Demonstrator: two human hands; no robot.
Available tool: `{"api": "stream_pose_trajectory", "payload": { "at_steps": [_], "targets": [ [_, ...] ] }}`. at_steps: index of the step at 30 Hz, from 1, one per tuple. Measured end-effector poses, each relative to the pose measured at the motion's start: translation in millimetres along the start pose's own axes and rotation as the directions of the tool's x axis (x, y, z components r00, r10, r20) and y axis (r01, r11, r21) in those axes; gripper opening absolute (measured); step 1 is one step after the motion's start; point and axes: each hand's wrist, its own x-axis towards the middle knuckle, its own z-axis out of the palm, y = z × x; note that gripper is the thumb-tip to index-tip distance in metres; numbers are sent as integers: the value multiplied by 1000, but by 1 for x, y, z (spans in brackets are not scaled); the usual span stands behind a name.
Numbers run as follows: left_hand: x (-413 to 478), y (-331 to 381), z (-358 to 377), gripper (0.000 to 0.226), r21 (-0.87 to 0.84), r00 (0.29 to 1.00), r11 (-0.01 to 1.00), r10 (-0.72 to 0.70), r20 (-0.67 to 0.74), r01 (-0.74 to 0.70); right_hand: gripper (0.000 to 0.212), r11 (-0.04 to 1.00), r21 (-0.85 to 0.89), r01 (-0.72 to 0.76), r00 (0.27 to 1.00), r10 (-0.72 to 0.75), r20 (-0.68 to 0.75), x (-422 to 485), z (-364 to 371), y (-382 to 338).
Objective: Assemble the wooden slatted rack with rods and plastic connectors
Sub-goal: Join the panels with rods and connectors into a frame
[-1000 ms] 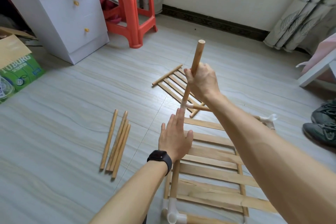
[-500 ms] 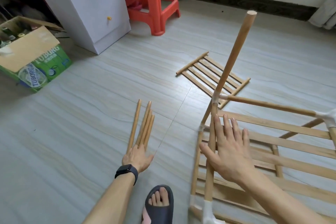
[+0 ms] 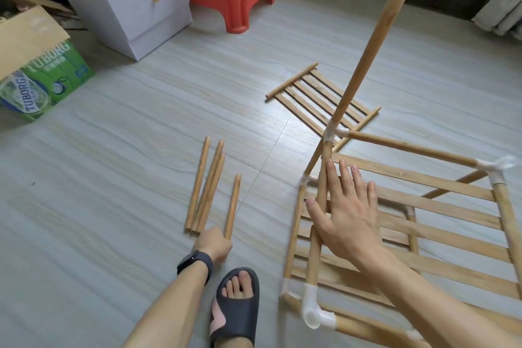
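You have bare floor [image 3: 99, 206] left of the loose rods [image 3: 197, 183]; on your right the tilted rod [image 3: 367, 59] and slatted rack [image 3: 423, 177] bar the way, your foot [image 3: 237, 288] between.

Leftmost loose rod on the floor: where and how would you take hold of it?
Probably grip the leftmost rod at its near end, coming from above and the left. It lies flat, and neighbouring rods crowd its right side near that end, leaving top and left free. The left hand holds the separated rods likewise, by the near end.
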Motion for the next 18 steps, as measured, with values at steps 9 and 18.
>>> {"api": "stream_pose_trajectory", "payload": {
  "at_steps": [9, 18],
  "targets": [
    [-78, 24, -88, 12, -348, 930, 864, 358, -81, -363, 107, 999, 37, 8, 943, -20, 334, 17, -50, 4],
    [-197, 75, -162, 19, -331, 699, 619, 665, -261, -712, 49, 422, 886, -191, 977, -2, 212, -12, -156, -25]
  ]
}}
